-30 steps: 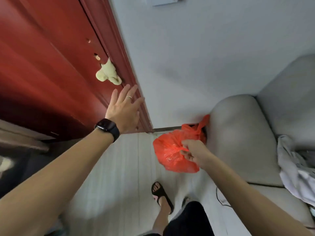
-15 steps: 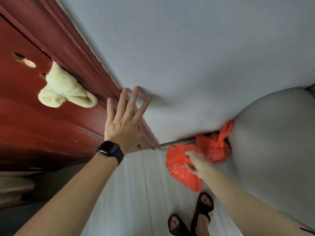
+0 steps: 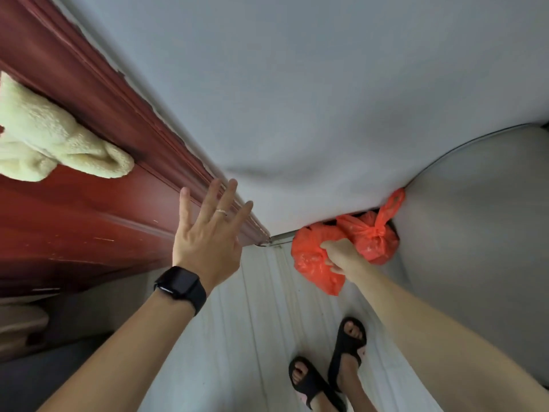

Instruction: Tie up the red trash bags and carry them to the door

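While the right hand (image 3: pixel 339 257) grips it, the bag (image 3: pixel 309 264) hangs beneath.

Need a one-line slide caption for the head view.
Right hand grips a red trash bag beside a second, tied bag near the red door; left hand spread open.

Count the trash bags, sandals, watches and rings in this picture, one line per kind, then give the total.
Red trash bags: 2
Black sandals: 2
Black watch: 1
Ring: 1
Total: 6
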{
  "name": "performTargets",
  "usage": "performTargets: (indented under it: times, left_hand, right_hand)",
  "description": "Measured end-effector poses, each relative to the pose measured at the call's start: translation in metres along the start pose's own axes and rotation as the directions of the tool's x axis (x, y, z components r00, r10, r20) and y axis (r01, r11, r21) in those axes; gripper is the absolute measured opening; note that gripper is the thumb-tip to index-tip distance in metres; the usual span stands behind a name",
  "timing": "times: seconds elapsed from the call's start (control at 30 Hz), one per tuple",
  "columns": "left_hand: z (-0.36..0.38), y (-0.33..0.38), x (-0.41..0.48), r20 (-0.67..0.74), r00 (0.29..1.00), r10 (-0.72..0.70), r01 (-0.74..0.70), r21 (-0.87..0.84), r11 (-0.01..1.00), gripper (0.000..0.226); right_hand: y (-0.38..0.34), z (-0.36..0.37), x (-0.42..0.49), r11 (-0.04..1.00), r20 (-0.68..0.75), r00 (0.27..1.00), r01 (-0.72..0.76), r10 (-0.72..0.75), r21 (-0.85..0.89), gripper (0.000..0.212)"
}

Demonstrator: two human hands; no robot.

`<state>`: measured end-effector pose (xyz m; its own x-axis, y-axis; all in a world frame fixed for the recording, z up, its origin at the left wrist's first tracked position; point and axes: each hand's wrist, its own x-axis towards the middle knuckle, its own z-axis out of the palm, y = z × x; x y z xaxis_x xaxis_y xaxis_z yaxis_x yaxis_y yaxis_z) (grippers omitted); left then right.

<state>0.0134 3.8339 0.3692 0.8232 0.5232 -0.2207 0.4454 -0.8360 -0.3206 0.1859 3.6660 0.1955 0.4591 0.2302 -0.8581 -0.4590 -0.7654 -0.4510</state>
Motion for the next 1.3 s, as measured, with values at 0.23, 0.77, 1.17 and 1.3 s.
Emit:
performTargets:
  times: [0.23,0.77,1.17,1.3]
  left_hand:
    - [-0.063,0.022,-0.018,0.288,0.957,-0.037,0.109,-0.24,0.964,0.059]
    - [-0.338,0.137,-0.115,-0.185,0.942,0.28,-0.333,-0.6,0.727,0.044]
    - [-0.477,0.285,-0.264,-0.543,0.516,0.663,-0.855,-0.28,0.437,0.04]
    - [-0.505,0.376,-0.351,-0.582,0.32,0.748,-0.947,-0.172,0.272,0.04]
  right_hand:
    - [-0.062,-0.062,-0.129,0.812,0.127,0.919,0.39,-0.373,-0.435,0.025]
    - [-0.022,-0.262,-0.498,0.506,-0.251,0.466,0.577,-0.849,-0.641,0.025]
    - [0.24,-0.323,-0.689,0.801,-0.816,0.132,0.33,-0.563,-0.499,0.031]
    - [0.354,-0.341,-0.758,0.903,-0.922,0.052,0.229,-0.384,-0.364,0.031]
